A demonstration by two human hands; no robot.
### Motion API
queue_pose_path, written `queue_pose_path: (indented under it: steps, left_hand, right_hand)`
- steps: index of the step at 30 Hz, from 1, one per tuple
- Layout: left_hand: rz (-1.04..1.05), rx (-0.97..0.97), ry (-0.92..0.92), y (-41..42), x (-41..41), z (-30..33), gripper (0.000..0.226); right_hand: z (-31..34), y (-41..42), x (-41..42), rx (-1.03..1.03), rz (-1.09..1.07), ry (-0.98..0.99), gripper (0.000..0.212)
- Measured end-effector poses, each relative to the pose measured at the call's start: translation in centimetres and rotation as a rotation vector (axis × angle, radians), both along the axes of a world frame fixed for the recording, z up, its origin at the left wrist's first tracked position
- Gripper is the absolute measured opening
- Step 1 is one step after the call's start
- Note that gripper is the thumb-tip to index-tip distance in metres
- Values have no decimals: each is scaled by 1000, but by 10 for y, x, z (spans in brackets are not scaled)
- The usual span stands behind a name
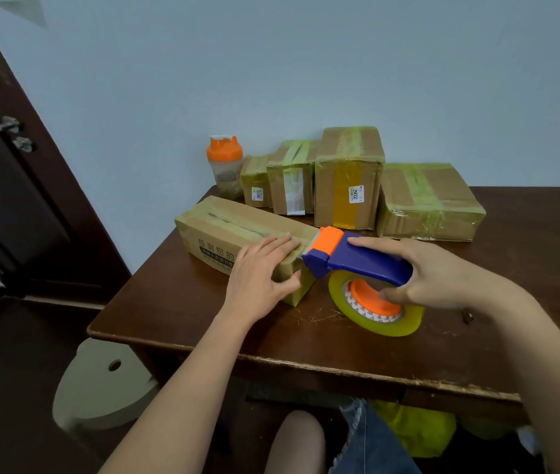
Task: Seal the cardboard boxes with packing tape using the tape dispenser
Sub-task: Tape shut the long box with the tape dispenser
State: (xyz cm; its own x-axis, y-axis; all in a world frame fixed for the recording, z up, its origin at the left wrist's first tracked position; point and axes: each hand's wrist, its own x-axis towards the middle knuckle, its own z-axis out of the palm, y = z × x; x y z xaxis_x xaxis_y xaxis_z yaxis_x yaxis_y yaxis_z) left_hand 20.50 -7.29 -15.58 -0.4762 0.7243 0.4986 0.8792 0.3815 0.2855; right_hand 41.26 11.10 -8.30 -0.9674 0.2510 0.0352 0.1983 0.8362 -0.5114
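Long box [237, 234] lies on the dark wooden table [528, 285], near the left-front part. Its long axis runs diagonally, far-left to near-right; near end points toward the person. Top seam already has tape along it.

Left hand [261, 268] lies flat on the box's near end: fingers straight across the top, thumb down over the end face. Pressing, not gripping.

Tape dispenser [350, 258] sits just right of that hand, touching the box's near top corner. Orange head against the box, blue handle trailing right toward the person. Roughly in line with the box's axis. Right hand [432, 271] wraps the blue handle, index finger stretched along its top, the rest curled under. Tape roll [374, 307], yellowish on an orange hub, hangs below the handle, low over the table; can't tell if it touches.

Behind, along the wall: four taped boxes in a row — small box [254, 183], medium box [292, 179], tall box [348, 179], flat wide box [429, 203] on the right. All closed, contents hidden. Shaker bottle [225, 165] with orange lid stands at the left end, just beside the small box; looks to have some brownish residue low inside, hard to tell.

Dark door [5, 172] on the left.
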Motion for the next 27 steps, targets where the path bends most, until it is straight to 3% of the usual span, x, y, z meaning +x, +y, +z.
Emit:
queue_pose_path:
  steps: [9, 27]
  left_hand:
    - [36, -33, -32, 0, 3, 5, 55]
    - [-19, -163, -43, -7, -1, 17, 65]
  right_hand:
    - [15, -2, 22, 54, -35, -99, 80]
    - [53, -28, -17, 332, -88, -318, 67]
